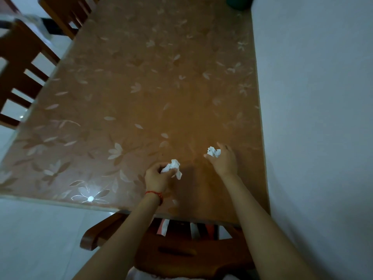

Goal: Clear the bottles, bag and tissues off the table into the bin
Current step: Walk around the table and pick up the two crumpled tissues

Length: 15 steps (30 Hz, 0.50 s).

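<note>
Clutching tissues [173,167] in both hands [158,175].

A floral-patterned brown table [141,87] stands against a pale wall [314,98]; wooden chairs [22,63] flank it on a light tiled floor [36,235].

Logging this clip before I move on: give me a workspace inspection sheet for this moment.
Surface: table with a brown floral cover, pushed against the wall.
Job's things: one crumpled tissue in the left hand, another tissue in the right hand; no bottles or bag seen.
Clutter: dark green object at the far edge, cut off.
Grips: both closed on tissues, over the near part of the table.
Cables: nothing seen.
Surroundings: wooden chairs on the left, one chair in front.
</note>
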Available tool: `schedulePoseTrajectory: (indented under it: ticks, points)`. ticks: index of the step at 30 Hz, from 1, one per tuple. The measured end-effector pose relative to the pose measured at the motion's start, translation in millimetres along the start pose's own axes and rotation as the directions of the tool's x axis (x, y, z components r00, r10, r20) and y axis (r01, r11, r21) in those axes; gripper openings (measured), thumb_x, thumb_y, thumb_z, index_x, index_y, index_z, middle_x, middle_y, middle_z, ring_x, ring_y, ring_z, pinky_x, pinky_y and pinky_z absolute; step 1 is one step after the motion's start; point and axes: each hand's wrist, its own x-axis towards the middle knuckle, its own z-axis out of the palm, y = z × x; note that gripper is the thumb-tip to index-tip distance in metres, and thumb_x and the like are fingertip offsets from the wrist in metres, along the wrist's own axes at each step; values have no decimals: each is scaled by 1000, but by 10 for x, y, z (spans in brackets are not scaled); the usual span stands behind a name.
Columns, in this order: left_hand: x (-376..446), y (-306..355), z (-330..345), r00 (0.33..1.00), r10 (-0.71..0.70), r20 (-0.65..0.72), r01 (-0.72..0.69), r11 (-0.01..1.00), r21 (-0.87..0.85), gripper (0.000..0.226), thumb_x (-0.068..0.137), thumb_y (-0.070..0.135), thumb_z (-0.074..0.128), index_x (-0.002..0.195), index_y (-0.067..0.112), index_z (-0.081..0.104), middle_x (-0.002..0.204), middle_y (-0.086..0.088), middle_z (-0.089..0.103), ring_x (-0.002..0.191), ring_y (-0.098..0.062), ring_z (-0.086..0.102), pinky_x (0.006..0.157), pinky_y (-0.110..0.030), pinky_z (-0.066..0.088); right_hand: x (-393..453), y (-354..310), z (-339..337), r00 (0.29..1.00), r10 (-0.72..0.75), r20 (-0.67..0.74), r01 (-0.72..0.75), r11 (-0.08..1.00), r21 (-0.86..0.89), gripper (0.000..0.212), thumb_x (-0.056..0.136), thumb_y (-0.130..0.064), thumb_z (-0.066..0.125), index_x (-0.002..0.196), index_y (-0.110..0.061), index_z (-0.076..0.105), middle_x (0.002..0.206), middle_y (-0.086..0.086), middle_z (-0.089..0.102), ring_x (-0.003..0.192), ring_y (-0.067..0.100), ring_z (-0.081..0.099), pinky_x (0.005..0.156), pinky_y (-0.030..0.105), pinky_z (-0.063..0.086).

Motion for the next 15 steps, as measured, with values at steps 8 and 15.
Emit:
schedulePoseTrajectory:
  ticks: [8,15]
  points:
    - [68,-124,-112,999,-54,-6,54,998,-13,10,73,9,72,82,10,67,75,-2,63,75,-19,59,66,-25,47,21,104,201,998,-54,-30,51,993,-110,27,86,-20,58,111,-10,63,114,13,58,108,30,47,87,34,38]
    - [43,-109,-124,997,-76,-24,75,997,-23,19,73,9,72,89,2,68,79,-7,64,71,-16,59,59,-20,44,-48,147,170,996,-79,-28,80,996,27,11,84,-12,62,88,-3,67,90,13,59,79,25,56,64,25,35]
